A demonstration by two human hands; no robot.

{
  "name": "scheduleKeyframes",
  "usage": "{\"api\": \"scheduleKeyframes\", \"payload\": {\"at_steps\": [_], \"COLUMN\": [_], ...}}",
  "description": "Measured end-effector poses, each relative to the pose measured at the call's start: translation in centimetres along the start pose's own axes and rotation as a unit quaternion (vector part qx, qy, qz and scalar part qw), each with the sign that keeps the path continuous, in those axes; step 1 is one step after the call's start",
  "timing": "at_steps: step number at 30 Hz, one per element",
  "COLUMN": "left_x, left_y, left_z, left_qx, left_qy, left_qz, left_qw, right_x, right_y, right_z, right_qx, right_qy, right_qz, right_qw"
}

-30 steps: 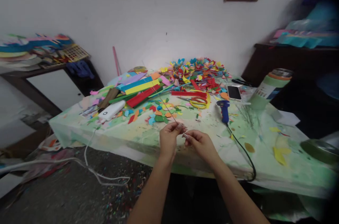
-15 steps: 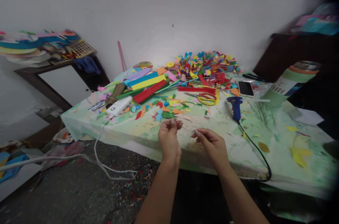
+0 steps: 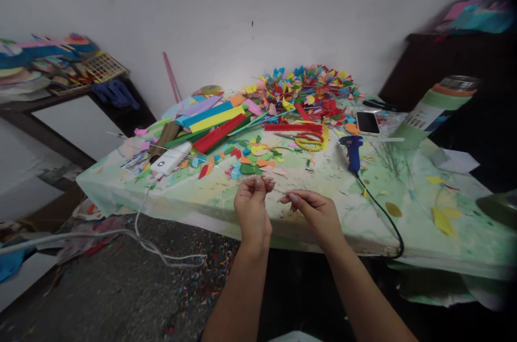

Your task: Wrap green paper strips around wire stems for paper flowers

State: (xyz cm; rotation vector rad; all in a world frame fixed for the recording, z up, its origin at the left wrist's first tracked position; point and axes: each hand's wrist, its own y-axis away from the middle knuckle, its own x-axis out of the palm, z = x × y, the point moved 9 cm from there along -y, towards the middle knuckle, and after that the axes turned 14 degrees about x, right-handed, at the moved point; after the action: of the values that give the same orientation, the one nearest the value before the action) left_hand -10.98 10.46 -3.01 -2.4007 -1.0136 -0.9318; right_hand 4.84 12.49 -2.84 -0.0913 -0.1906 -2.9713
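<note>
Over the front edge of the table, my left hand (image 3: 253, 203) pinches a thin wire (image 3: 278, 190) between thumb and fingers. The wire's long part (image 3: 169, 149) stretches out to the left above the white power bank. My right hand (image 3: 313, 210) is closed at the wire's right end, its thumb and forefinger together. Small cut paper petals (image 3: 256, 153) lie just beyond my left hand. A blue glue gun (image 3: 353, 154) stands to the right, with yellow-and-red scissors (image 3: 309, 140) left of it.
Rolls of coloured paper (image 3: 220, 121) and a heap of paper flowers (image 3: 302, 91) lie at the back. A phone (image 3: 367, 123) and a green bottle (image 3: 434, 110) are on the right. The glue gun's black cord (image 3: 382, 211) runs to the front edge.
The view has shifted slightly, so the table sits higher and further left. My right hand has come a little closer to my left hand, and the wire's long part now shows at the left.
</note>
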Motion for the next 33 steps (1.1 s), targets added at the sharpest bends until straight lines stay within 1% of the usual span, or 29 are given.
{"api": "scheduleKeyframes", "payload": {"at_steps": [6,11,16,21,27,30,33], "left_x": [0.4,0.7,1.1,1.1,0.8,0.8,0.8], "left_y": [0.5,0.7,0.9,1.1,1.0,1.1,1.3], "left_z": [0.1,0.0,-0.1,0.0,0.0,0.1,0.2], "left_qx": [-0.01,-0.014,-0.02,-0.022,-0.019,-0.014,-0.007], "left_qy": [0.014,0.02,0.018,0.017,0.015,0.007,-0.006], "left_qz": [0.004,0.02,0.038,0.041,0.04,0.04,0.043], "left_qw": [1.0,0.999,0.999,0.999,0.999,0.999,0.999], "right_x": [0.0,0.0,0.1,0.2,-0.6,-0.3,0.2], "right_y": [-0.2,-0.1,0.0,0.0,0.2,0.5,0.8], "right_z": [-0.3,-0.2,-0.3,-0.5,0.1,0.3,0.6], "right_qx": [0.017,0.033,0.05,0.049,0.007,0.002,-0.017], "right_qy": [-0.039,-0.079,-0.09,-0.075,-0.063,-0.031,0.017], "right_qz": [0.016,0.023,0.022,0.027,0.019,0.027,0.028], "right_qw": [0.999,0.996,0.994,0.996,0.998,0.999,0.999]}}
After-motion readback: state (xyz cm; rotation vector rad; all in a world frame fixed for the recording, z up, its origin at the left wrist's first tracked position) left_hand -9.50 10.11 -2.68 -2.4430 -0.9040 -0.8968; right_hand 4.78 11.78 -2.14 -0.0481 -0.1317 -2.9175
